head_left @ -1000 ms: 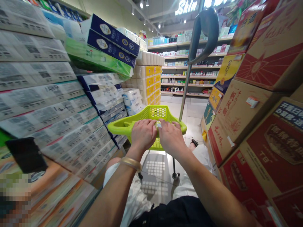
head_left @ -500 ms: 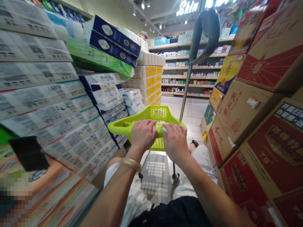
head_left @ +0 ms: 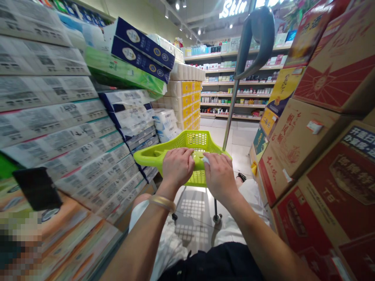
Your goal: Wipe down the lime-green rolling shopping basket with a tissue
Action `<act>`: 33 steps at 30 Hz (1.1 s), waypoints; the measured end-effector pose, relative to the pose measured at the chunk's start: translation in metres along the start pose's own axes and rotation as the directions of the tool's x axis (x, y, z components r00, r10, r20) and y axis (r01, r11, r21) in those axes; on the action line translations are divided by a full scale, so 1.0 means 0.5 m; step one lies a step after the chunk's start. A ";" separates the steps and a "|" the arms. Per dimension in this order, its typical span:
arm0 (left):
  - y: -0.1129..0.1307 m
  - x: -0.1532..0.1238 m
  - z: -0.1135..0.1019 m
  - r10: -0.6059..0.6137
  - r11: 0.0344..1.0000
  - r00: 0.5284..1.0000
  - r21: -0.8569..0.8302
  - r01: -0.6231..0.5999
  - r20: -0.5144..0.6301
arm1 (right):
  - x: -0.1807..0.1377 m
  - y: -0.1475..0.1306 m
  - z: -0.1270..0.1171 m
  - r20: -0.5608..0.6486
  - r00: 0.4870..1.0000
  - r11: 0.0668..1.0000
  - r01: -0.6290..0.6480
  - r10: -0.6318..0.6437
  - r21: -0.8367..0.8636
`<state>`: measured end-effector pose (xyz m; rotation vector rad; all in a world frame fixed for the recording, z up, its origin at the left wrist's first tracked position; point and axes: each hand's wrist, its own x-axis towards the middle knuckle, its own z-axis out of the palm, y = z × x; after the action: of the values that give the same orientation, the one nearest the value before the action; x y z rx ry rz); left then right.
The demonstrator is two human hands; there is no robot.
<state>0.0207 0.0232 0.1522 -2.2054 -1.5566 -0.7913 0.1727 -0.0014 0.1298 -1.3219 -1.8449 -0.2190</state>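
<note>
A lime-green plastic shopping basket (head_left: 187, 142) on a wheeled frame stands in front of me in a store aisle. My left hand (head_left: 177, 166) is curled over the basket's near rim, a gold bangle on its wrist. My right hand (head_left: 218, 176) lies on the same rim just to the right, fingers bent down over the edge and close to the left hand. A grey trolley handle (head_left: 254, 37) on a metal pole rises from the basket's right side. The basket looks empty.
Stacked packs of tissue and toilet paper (head_left: 67, 128) wall the left side. Red and brown cardboard cartons (head_left: 322, 128) pile up on the right. Tiled floor (head_left: 240, 144) runs ahead to shelves of bottles (head_left: 231, 89). My knees in white trousers (head_left: 175, 242) show below.
My right hand has slid a little to the right along the rim, away from the left hand. The left hand and the basket have stayed where they were.
</note>
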 end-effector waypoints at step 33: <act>0.004 -0.003 -0.002 0.012 1.000 1.000 0.000 -0.012 -0.001 | -0.002 0.042 -0.020 -0.014 1.000 0.999 -0.029 0.028 -0.019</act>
<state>0.0218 0.0208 0.1523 -2.2119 -1.5419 -0.7889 0.1961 0.0012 0.1290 -1.3559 -1.8157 -0.2306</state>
